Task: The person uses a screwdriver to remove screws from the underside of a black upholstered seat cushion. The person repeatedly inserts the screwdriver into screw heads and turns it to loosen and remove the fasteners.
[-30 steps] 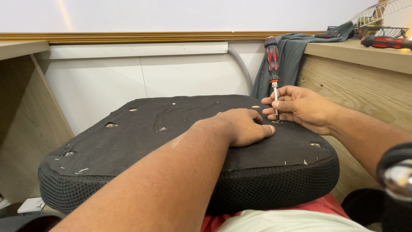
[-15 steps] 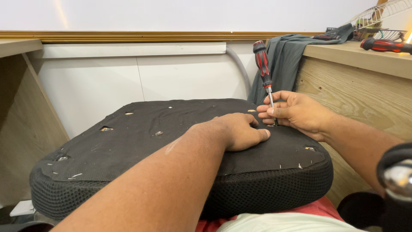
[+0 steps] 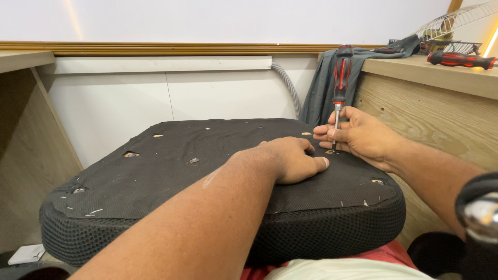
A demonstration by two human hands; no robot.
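Observation:
An upturned black seat cushion (image 3: 171, 176) with a mesh rim lies across my lap, its fabric underside facing up with several screw holes. My left hand (image 3: 293, 158) presses flat on the fabric near the right side. My right hand (image 3: 360, 135) pinches the metal shaft of a red and black screwdriver (image 3: 340, 72), which stands nearly upright. The screwdriver tip rests on a screw spot (image 3: 331, 152) just beyond my left fingertips.
A wooden desk side (image 3: 430, 124) rises close on the right, with a grey cloth (image 3: 324, 88) hanging from it. A second red and black screwdriver (image 3: 459, 59) and a wire basket (image 3: 456, 21) lie on the desktop. A wooden panel (image 3: 26, 145) stands at left. A grey hose (image 3: 288, 85) runs down the white wall.
The screwdriver has swung from leaning left to nearly upright, tilted slightly right. My right hand stayed on its shaft, and my left hand kept pressing the cushion.

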